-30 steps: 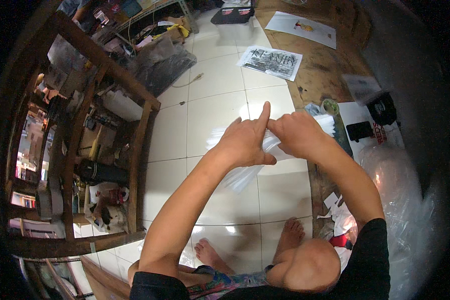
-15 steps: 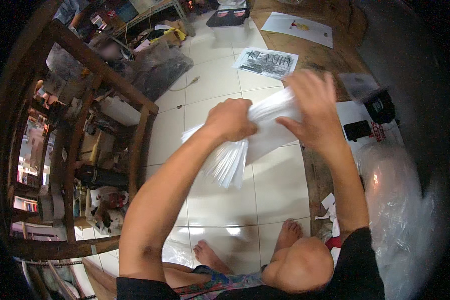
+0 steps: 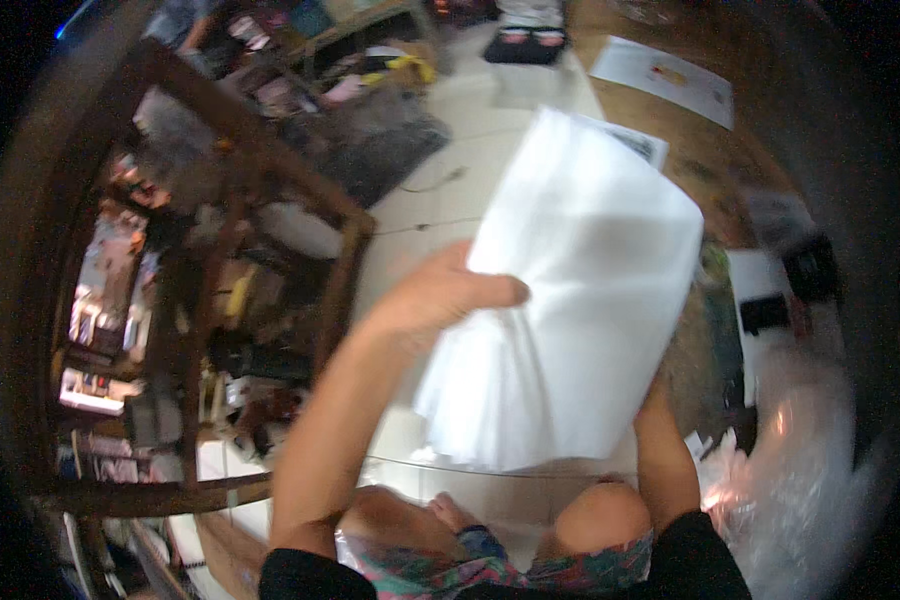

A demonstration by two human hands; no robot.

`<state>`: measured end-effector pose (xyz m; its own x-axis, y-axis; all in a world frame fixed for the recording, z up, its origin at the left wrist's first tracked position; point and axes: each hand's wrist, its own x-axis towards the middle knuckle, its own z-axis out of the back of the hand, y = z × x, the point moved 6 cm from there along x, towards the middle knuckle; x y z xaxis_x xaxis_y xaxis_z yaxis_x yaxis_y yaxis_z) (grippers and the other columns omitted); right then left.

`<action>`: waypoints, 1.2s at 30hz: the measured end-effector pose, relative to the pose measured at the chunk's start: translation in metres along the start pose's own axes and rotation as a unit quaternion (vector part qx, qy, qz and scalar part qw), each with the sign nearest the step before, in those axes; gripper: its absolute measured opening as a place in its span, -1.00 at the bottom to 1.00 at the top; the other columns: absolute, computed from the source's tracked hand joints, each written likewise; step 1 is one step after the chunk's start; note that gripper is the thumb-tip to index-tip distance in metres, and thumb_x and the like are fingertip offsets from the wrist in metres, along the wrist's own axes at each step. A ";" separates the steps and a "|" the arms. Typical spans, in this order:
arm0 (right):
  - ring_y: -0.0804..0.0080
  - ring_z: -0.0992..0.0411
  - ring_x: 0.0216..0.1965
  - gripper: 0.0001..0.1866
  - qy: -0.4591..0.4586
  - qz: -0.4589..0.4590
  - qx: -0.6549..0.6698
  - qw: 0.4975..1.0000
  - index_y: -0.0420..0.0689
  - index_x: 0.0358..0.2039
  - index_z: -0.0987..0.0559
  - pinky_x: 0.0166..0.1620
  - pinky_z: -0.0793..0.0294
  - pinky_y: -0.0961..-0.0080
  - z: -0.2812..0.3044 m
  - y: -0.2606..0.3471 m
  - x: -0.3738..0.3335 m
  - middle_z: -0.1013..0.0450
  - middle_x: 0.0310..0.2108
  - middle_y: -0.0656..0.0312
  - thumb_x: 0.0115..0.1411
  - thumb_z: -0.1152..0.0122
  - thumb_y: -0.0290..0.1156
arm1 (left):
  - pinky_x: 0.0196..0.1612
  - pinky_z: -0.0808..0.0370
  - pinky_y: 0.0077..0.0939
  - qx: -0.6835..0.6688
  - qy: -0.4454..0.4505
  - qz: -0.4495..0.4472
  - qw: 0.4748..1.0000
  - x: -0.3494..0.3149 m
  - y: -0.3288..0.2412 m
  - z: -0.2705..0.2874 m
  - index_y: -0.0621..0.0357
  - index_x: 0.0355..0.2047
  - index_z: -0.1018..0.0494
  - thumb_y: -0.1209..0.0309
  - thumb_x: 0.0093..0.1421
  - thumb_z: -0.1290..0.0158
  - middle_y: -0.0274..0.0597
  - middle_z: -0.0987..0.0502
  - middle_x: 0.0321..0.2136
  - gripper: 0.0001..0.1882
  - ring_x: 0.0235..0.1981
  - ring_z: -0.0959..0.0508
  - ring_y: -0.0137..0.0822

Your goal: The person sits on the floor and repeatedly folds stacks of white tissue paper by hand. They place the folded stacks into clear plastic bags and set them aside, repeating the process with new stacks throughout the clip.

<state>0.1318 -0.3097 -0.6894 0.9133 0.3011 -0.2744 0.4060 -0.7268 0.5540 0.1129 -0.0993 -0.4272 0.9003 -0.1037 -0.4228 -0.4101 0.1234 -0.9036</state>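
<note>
A stack of white sheets [image 3: 590, 290], likely paper, is held up over the floor in front of me. Its lower left edges fan apart, and the broad top sheet is slightly bent. My left hand [image 3: 450, 290] grips the stack at its left side, the thumb pressed across the top sheet and the other fingers behind it. From the lower right my right forearm [image 3: 667, 455] reaches up behind the stack. The sheets hide that hand, so its fingers do not show. The picture is smeared by motion.
A wooden frame rack [image 3: 255, 170] stands at the left, cluttered things behind it. On the brown surface at right lie a printed white sheet [image 3: 660, 80] and a dark phone [image 3: 764, 314]. Clear plastic wrapping [image 3: 790, 460] bulges at lower right. A dark-topped container [image 3: 525, 47] sits at the far end.
The stack has been raised and turned so its broad face shows. My right hand has gone from the top right corner to behind the sheets. The head view has shifted.
</note>
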 end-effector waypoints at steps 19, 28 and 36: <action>0.33 -0.21 0.05 -0.23 0.059 -0.017 -0.373 0.926 -0.24 0.19 -0.07 0.14 -0.13 0.44 -0.329 0.215 -0.111 -0.21 0.06 0.13 -0.11 -0.04 -0.58 | -0.09 -0.39 -0.50 -0.217 -0.148 -0.002 0.965 -0.158 -0.174 0.020 0.36 0.02 -0.25 0.41 0.06 -0.01 -0.09 -0.46 -0.18 -0.50 -0.19 -0.46 -0.36; 0.36 -0.29 -0.02 -0.40 0.165 -0.013 -0.470 0.867 -0.32 0.09 -0.23 0.10 -0.16 0.50 -0.551 0.299 -0.070 -0.32 -0.03 0.10 -0.06 0.03 -0.65 | -0.05 -0.36 -0.45 -0.188 -0.281 -0.121 0.933 -0.243 -0.325 0.086 0.36 0.02 -0.22 0.34 0.13 0.00 -0.06 -0.45 -0.17 -0.51 -0.14 -0.44 -0.32; 0.42 -0.29 -0.04 -0.41 0.371 -0.073 -0.500 0.779 -0.29 0.09 -0.24 0.05 -0.21 0.54 -0.725 0.246 -0.009 -0.33 -0.04 0.14 -0.03 -0.05 -0.57 | -0.03 -0.33 -0.45 -0.295 -0.389 -0.156 0.859 -0.287 -0.362 0.178 0.39 0.05 -0.14 0.30 0.18 0.02 -0.03 -0.40 -0.13 -0.48 -0.11 -0.39 -0.28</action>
<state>0.2471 -0.0436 0.0195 0.4725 0.8787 -0.0679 -0.0081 0.0814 0.9967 0.0288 0.0619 0.0336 0.7105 0.6781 -0.1881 0.0720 -0.3359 -0.9391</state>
